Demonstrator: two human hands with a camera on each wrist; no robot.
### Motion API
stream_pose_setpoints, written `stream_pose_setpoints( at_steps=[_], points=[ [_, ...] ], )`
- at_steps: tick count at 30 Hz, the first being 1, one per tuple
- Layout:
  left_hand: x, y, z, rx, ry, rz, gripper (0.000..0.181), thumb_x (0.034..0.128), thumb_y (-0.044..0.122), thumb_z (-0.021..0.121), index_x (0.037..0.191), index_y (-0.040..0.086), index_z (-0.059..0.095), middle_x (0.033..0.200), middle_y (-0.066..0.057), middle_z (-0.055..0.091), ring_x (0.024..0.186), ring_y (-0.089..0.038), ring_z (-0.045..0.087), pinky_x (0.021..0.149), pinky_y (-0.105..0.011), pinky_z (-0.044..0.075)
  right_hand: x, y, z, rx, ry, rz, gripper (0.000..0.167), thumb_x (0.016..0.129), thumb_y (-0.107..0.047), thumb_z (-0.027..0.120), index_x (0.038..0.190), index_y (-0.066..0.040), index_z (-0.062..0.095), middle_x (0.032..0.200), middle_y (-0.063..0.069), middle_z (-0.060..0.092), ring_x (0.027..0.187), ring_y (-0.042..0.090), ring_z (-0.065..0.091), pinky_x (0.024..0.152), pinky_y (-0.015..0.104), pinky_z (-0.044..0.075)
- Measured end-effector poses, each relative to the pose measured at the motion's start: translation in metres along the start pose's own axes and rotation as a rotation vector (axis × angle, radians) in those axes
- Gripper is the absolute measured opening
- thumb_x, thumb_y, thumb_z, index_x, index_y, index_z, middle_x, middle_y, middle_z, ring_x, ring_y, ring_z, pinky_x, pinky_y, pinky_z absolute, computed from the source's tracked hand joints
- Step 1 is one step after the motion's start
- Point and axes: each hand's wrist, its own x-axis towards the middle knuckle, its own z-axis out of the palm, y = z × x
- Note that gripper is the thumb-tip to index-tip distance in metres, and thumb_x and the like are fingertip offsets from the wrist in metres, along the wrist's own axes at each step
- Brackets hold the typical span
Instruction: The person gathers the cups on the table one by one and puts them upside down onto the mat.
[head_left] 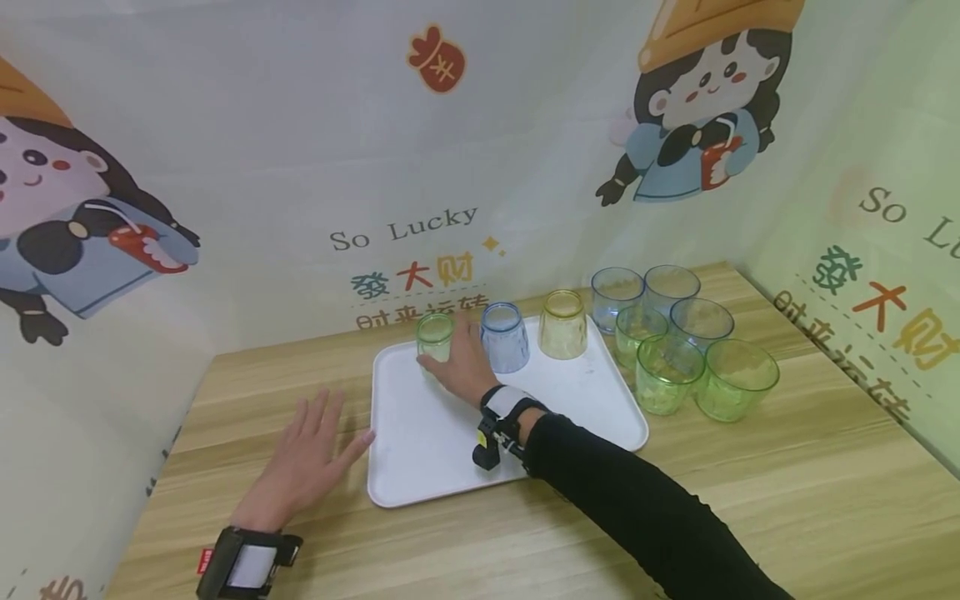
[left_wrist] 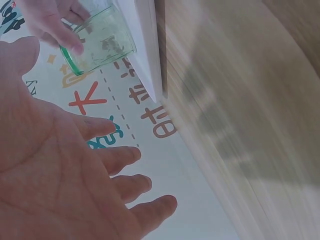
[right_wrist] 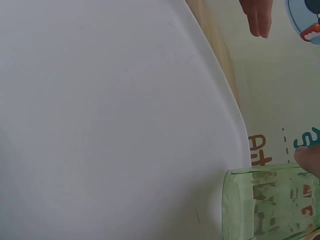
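Tray [head_left: 427, 450], white, right hand [head_left: 467, 367] on green glass [head_left: 433, 335] at 11 o'clock
Right grip grasping that glass between thumb and fingers; blue glass [head_left: 506, 343] at 12 o'clock, yellow glass [head_left: 562, 329] at 1; six more glasses [head_left: 733, 387], blue and green, on worktop [head_left: 810, 475] at 2 to 3; left hand [head_left: 302, 458] released, fingers straight, between 8 and 9, thumb near tray edge

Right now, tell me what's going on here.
A person's right hand grips a see-through green tumbler at the far left corner of a white rectangular tray. To its right on the tray stand a see-through blue tumbler and a see-through yellow tumbler. The left hand, holding nothing, is by the tray's left edge. Six see-through tumblers, three blue and three green, stand right of the tray.
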Motion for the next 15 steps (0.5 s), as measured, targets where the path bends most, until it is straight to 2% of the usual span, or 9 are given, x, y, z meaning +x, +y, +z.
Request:
stream_pose_setpoints(
  at_steps=[9, 15],
  points=[
    [-0.002, 0.0, -0.001, -0.004, 0.015, -0.004, 0.086, 0.1054, 0.056, 0.043, 0.157, -0.008, 0.018, 0.16, -0.037, 0.008, 0.143, -0.06, 0.004, 0.111, -0.074, 0.013, -0.009, 0.0, -0.013, 0.006, -0.027, -0.157, 0.097, 0.093, -0.028, 0.077, 0.16, -0.001, 0.011, 0.158, 0.022, 0.028, 0.143, 0.032, 0.034, 0.117, 0.04, 0.03],
    [-0.004, 0.002, -0.001, -0.006, 0.022, 0.008, 0.085, 0.1057, 0.054, 0.044, 0.156, -0.01, 0.019, 0.159, -0.038, 0.009, 0.142, -0.062, 0.006, 0.109, -0.075, 0.015, -0.018, -0.002, -0.028, 0.037, -0.045, -0.309, 0.093, 0.094, -0.027, 0.076, 0.16, -0.003, 0.015, 0.16, 0.02, 0.027, 0.145, 0.032, 0.032, 0.116, 0.042, 0.03]
  ],
)
